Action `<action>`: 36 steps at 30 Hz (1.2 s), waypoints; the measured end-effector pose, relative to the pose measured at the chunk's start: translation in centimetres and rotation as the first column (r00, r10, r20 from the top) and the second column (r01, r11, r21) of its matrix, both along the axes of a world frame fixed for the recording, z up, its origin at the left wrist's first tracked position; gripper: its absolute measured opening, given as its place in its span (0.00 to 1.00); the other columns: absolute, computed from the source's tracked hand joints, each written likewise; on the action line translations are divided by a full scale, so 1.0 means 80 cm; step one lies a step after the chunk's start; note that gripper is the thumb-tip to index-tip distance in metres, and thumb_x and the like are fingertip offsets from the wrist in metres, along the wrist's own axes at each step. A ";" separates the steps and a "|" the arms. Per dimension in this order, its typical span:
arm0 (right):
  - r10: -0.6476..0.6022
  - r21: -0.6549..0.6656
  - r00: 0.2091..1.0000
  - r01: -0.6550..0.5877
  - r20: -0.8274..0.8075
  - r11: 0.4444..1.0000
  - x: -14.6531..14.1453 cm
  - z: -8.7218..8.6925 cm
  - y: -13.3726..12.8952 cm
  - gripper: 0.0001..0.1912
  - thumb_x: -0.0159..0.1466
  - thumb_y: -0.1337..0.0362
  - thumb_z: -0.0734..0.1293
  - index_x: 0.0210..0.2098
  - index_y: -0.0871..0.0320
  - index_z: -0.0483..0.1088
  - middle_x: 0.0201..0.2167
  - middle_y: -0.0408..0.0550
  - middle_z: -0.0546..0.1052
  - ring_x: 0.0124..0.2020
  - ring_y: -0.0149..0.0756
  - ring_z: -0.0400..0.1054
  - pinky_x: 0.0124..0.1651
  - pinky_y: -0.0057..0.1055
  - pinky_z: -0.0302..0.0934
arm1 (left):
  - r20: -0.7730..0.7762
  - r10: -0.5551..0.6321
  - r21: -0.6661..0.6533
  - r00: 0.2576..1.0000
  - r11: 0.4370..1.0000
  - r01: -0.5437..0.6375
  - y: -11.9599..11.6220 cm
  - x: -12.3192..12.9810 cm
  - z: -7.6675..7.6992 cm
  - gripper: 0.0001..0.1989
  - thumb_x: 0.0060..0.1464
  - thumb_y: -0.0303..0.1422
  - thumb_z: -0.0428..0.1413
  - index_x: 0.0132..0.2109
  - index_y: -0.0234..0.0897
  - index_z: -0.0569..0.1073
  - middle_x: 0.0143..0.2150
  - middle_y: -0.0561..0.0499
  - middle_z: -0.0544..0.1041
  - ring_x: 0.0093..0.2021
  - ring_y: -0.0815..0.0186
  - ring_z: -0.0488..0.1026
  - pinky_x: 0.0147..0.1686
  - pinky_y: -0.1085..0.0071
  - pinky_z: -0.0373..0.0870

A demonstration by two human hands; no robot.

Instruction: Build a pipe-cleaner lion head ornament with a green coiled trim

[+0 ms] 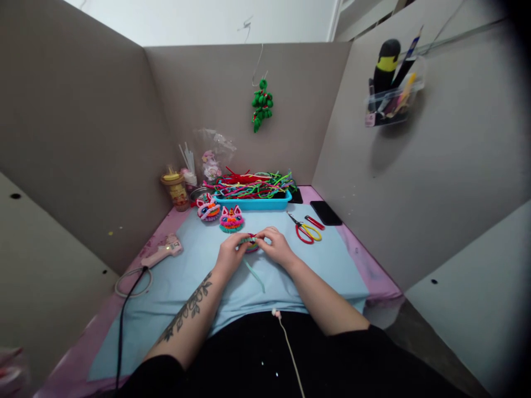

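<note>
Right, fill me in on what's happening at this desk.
A person is pinching a small, colorful fuzzy piece between the fingers of the left hand and right hand, just above a blue cloth. A pale green strip trails below their hands. Two fuzzy animal heads sit just beyond, in front of a blue tray heaped with colorful fuzzy stems. The scissors lie to the right and a glue gun to the left, neither in hand.
</note>
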State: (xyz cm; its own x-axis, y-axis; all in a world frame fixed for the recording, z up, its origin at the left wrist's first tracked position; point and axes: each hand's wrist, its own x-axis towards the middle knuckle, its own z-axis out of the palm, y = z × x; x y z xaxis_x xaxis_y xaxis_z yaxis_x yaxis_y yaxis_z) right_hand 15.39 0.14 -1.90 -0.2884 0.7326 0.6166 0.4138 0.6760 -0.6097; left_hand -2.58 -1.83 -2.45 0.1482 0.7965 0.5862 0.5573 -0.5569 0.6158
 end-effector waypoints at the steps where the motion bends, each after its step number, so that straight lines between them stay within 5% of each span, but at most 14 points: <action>1: 0.003 0.003 1.000 -0.003 -0.007 1.000 0.000 0.000 0.000 0.06 0.61 0.62 0.65 0.33 0.55 0.74 0.29 0.46 0.75 0.36 0.36 0.66 0.42 0.35 0.60 | 0.000 -0.007 0.009 1.000 1.000 0.007 0.000 0.000 0.000 0.09 0.53 0.33 0.55 0.41 0.39 0.74 0.39 0.47 0.78 0.40 0.63 0.74 0.43 0.66 0.70; 10: 0.041 0.081 0.999 -0.043 0.030 0.996 -0.005 0.001 -0.003 0.06 0.62 0.64 0.64 0.32 0.56 0.73 0.29 0.45 0.75 0.34 0.35 0.67 0.42 0.34 0.59 | 0.017 -0.009 -0.018 1.000 1.000 0.009 0.001 0.000 0.000 0.08 0.54 0.33 0.53 0.40 0.37 0.75 0.37 0.47 0.78 0.38 0.64 0.74 0.41 0.67 0.70; 23: -0.135 0.296 0.963 0.062 0.233 0.953 -0.005 -0.001 -0.009 0.06 0.63 0.64 0.62 0.34 0.56 0.71 0.31 0.47 0.73 0.40 0.38 0.61 0.48 0.38 0.52 | 0.234 -0.006 -0.265 0.972 0.962 0.070 -0.001 0.006 0.002 0.11 0.50 0.35 0.55 0.41 0.36 0.75 0.36 0.49 0.79 0.31 0.65 0.75 0.33 0.70 0.72; 36: -0.159 0.363 0.937 0.038 0.312 0.931 -0.005 0.006 -0.012 0.06 0.64 0.65 0.62 0.37 0.55 0.70 0.34 0.48 0.72 0.43 0.40 0.60 0.51 0.41 0.50 | 0.138 0.009 -0.166 0.990 0.986 0.014 -0.001 0.005 0.007 0.08 0.51 0.35 0.54 0.34 0.37 0.76 0.33 0.49 0.77 0.35 0.64 0.73 0.33 0.71 0.70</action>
